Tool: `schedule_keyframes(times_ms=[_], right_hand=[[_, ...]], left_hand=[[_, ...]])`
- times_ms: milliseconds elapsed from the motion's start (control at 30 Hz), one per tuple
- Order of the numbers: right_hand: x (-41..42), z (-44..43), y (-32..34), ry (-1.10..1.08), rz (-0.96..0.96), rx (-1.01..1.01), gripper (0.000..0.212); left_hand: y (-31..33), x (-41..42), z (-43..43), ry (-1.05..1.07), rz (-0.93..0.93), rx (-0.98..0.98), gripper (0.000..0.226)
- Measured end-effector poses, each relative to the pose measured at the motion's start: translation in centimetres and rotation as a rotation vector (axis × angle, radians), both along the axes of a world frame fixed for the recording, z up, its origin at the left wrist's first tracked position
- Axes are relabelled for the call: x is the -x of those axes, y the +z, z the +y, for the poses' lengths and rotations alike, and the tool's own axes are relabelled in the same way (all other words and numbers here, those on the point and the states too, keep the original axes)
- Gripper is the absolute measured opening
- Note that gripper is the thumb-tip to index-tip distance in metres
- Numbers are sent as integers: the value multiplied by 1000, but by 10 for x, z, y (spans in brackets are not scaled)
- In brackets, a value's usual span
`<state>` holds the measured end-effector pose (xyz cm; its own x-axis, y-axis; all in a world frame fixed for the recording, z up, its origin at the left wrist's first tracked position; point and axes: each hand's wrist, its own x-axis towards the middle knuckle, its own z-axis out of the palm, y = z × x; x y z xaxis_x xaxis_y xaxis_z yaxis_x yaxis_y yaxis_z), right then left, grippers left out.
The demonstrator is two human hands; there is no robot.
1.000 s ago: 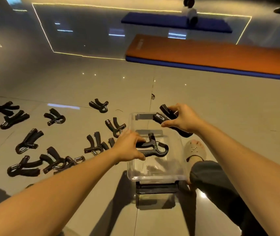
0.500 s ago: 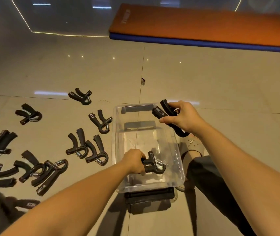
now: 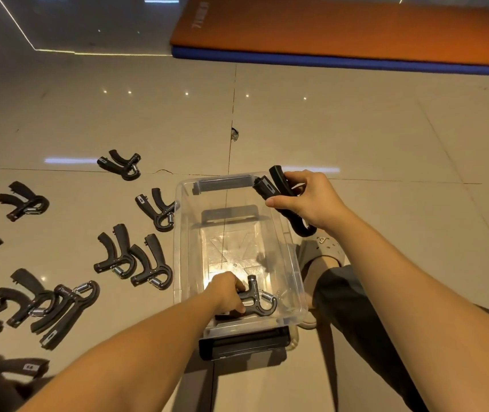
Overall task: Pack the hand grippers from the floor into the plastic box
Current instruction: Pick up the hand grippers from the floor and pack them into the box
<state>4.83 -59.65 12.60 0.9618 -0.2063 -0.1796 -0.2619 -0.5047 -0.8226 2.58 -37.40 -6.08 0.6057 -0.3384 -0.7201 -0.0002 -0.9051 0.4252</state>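
Two grippers: left hand [image 3: 226, 292] clasps boxed gripper [image 3: 256, 301], loop rightward; right hand [image 3: 308, 200] clasps raised gripper [image 3: 270, 188], handles far-left.

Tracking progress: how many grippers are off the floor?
2: one gripper in the left hand, inside the box; another gripper in the right hand, over its far corner.

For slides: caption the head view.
Left hand grips a hand gripper inside the plastic box; right hand holds a second gripper by its rim.
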Motion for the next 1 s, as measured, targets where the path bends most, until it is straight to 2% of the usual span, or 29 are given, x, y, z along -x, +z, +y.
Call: schedule_keyframes(times_ms=[200, 333, 467, 600, 700, 833, 1000], right_hand=[[0, 4, -2, 27, 27, 11, 73], [-2, 13, 3, 59, 36, 30, 70], [-7, 28, 12, 118, 43, 121, 74], [-7, 47, 18, 244, 52, 221, 65], [-6, 64, 15, 313, 81, 306, 71], [-3, 80, 11, 353, 83, 348, 82], [-2, 94, 14, 424, 67, 353, 73]], left_hand=[[-4, -2, 2, 31, 68, 4, 61], [13, -12, 0, 103, 84, 79, 35], [78, -47, 9, 137, -37, 250, 42], [148, -73, 44, 7, -321, 355, 46], [177, -76, 67, 29, -505, 452, 61], [178, -64, 80, 8, -511, 524, 52], [177, -51, 81, 2, -496, 611, 43]])
